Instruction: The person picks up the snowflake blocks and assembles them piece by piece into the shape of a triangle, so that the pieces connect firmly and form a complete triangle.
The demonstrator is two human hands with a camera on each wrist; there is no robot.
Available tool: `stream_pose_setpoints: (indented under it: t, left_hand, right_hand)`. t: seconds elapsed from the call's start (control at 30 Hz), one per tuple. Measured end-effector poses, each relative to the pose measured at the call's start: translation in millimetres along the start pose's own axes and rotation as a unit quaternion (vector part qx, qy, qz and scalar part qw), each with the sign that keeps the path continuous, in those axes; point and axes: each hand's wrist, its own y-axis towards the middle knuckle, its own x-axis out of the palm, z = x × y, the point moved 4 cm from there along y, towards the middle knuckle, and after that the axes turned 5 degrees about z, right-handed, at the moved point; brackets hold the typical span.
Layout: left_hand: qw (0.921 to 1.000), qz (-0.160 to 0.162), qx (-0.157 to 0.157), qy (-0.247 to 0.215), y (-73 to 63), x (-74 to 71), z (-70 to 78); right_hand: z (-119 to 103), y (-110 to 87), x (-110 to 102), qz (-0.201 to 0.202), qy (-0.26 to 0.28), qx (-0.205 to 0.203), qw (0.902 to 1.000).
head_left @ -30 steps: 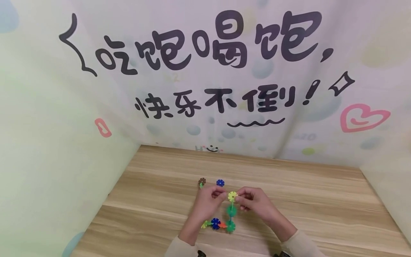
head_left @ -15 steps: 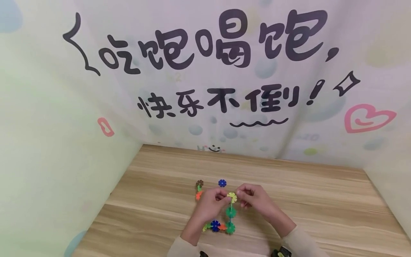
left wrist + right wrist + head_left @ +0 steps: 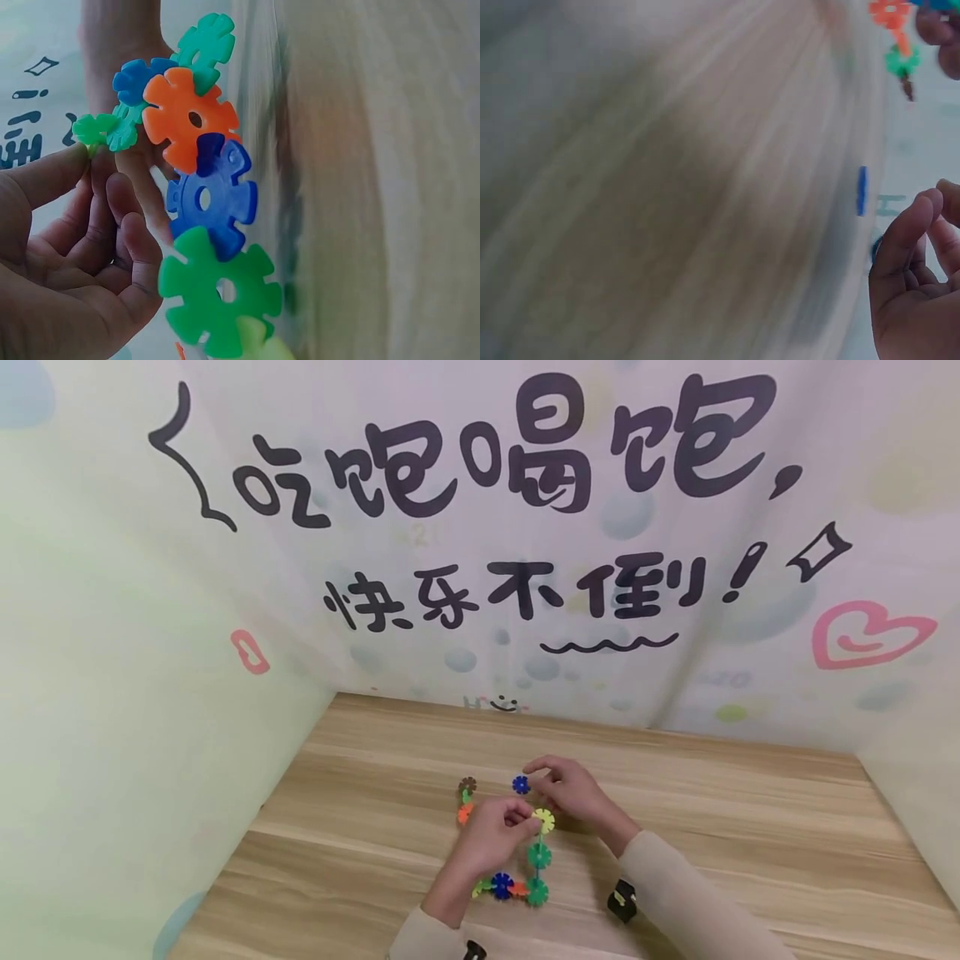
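Note:
A chain of slotted snowflake discs runs in an open-sided loop on the table, with green discs [image 3: 539, 857], a blue disc [image 3: 214, 199] and an orange disc [image 3: 191, 116] among them. My left hand [image 3: 489, 837] pinches the yellow disc [image 3: 546, 821] at the chain's right end between thumb and fingers. Part of the chain's left side is hidden behind this hand. Beyond it, a loose blue disc [image 3: 521, 784] lies on the table. My right hand [image 3: 573, 791] reaches over beside that loose disc, fingers extended; the right wrist view shows a gap between them.
At the chain's other end sits a brown disc [image 3: 468, 785], joined to an orange disc [image 3: 465, 812] by a green one. The wooden table [image 3: 750, 843] meets a printed cloth wall [image 3: 420, 677] at the back.
My right hand has left the yellow disc and moved away and left to the loose blue disc. My left hand has come to hold the yellow disc.

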Motion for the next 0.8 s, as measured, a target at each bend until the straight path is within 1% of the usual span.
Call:
stream_pose_setpoints:
  t: [0.13, 0.27, 0.43, 0.6, 0.8]
  left_hand:
    - [1.0, -0.003, -0.004, -0.001, 0.5, -0.4, 0.5]
    - [1.0, -0.004, -0.009, -0.001, 0.2, -0.3, 0.0]
    - [0.9999, -0.008, -0.011, -0.005, -0.5, -0.5, -1.2]
    - [0.9998, -0.011, -0.016, -0.005, 0.1, -1.5, -3.0]
    - [0.9999, -0.008, -0.011, -0.002, 0.3, -2.4, -2.4]
  right_hand:
    - [6, 7.9, 8, -0.008, -0.052, 0.01, 0.9986]
    - [10, 13.0, 12, 0.008, -0.087, 0.011, 0.9961]
    - [13, 17.6, 13, 0.031, -0.102, 0.015, 0.9942]
    - [16, 19.3, 14, 0.038, -0.108, 0.019, 0.9932]
    - [13, 20.8, 15, 0.048, -0.134, 0.002, 0.9898]
